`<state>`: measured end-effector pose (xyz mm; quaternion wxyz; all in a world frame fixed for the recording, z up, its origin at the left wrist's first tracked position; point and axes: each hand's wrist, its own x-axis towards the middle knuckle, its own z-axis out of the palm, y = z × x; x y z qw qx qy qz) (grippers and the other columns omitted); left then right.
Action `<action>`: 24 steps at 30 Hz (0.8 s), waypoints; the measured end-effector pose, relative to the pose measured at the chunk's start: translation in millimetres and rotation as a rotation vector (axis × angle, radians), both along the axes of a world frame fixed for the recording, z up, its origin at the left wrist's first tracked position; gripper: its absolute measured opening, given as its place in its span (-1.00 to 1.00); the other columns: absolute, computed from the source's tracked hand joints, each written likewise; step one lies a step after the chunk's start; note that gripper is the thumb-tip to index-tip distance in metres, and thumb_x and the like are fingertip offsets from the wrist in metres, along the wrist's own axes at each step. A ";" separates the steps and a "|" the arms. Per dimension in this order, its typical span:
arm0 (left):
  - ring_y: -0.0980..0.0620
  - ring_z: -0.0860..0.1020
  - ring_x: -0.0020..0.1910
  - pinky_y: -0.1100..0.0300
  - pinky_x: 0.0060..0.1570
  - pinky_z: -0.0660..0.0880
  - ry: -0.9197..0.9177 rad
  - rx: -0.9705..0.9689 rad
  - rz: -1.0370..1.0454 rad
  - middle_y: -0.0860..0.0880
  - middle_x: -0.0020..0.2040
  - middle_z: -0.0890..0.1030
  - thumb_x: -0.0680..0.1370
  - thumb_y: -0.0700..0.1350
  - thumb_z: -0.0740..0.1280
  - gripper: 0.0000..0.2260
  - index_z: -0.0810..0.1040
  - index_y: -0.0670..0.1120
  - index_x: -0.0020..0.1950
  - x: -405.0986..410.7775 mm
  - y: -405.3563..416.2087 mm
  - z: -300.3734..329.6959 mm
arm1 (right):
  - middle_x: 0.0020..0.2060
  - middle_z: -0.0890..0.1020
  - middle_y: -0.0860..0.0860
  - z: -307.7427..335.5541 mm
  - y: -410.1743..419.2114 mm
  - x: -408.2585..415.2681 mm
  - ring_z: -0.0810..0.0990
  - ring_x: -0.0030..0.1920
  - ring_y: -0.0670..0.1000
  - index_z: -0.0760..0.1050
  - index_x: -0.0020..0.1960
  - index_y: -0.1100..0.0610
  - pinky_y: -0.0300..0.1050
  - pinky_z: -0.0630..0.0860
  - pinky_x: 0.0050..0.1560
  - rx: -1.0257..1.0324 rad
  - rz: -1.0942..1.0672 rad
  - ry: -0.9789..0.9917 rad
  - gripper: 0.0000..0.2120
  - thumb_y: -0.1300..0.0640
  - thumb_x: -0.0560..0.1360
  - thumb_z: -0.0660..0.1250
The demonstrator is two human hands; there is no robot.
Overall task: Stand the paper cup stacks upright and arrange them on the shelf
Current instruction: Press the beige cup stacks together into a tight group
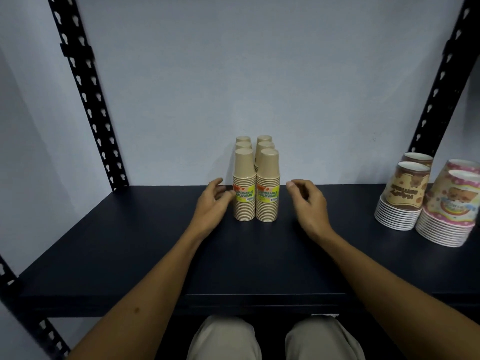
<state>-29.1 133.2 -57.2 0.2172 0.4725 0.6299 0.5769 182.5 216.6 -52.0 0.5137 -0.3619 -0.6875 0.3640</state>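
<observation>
Careful: your left hand (211, 201) brushes the front-left cup stack (244, 188) with loose fingers, your right hand (309, 201) hangs empty beside. Stacks stand mid-shelf (130, 242); a nudge could topple the rows.

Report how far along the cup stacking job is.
Done, by the look of it: six brown cup stacks stand upright in two rows at the back of the shelf. In hand: nothing; the left hand hovers beside the front-left stack, the right hand sits apart. No stack lies on its side; the printed cup stacks at right also stand.
</observation>
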 end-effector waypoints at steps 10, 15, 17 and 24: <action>0.13 0.37 0.38 0.06 0.35 0.34 -0.021 0.226 -0.070 0.05 0.50 0.30 0.49 0.38 0.07 -0.32 0.15 0.12 0.55 11.1 33.6 25.9 | 0.45 0.26 -0.12 19.6 29.4 -35.1 0.27 0.45 -0.05 0.08 0.52 -0.19 0.11 0.25 0.45 -0.099 0.257 0.099 -0.39 -0.33 0.51 0.01; 0.26 0.43 0.33 0.10 0.38 0.37 -0.061 0.324 -0.170 0.12 0.44 0.37 0.56 0.27 0.08 -0.38 0.15 0.02 0.56 19.2 47.4 24.4 | 0.42 0.27 -0.24 21.5 36.5 -51.0 0.29 0.41 -0.17 0.06 0.55 -0.16 0.02 0.23 0.45 -0.100 0.367 0.147 -0.33 -0.37 0.50 0.04; 0.04 0.44 0.38 -0.03 0.38 0.38 -0.074 0.361 -0.211 -0.03 0.43 0.43 0.56 0.30 0.09 -0.35 0.24 -0.07 0.52 22.2 51.9 22.3 | 0.49 0.29 -0.13 17.4 40.0 -58.7 0.29 0.47 -0.06 0.13 0.54 -0.12 0.17 0.20 0.48 -0.077 0.413 0.156 -0.34 -0.39 0.53 0.04; -0.11 0.47 0.36 -0.22 0.35 0.37 -0.153 0.325 -0.199 -0.14 0.39 0.48 0.51 0.39 0.12 -0.26 0.30 -0.11 0.50 24.3 54.4 18.8 | 0.43 0.41 0.05 10.2 40.3 -69.6 0.35 0.45 0.08 0.26 0.50 -0.03 0.26 0.25 0.44 -0.076 0.414 0.189 -0.33 -0.40 0.54 0.01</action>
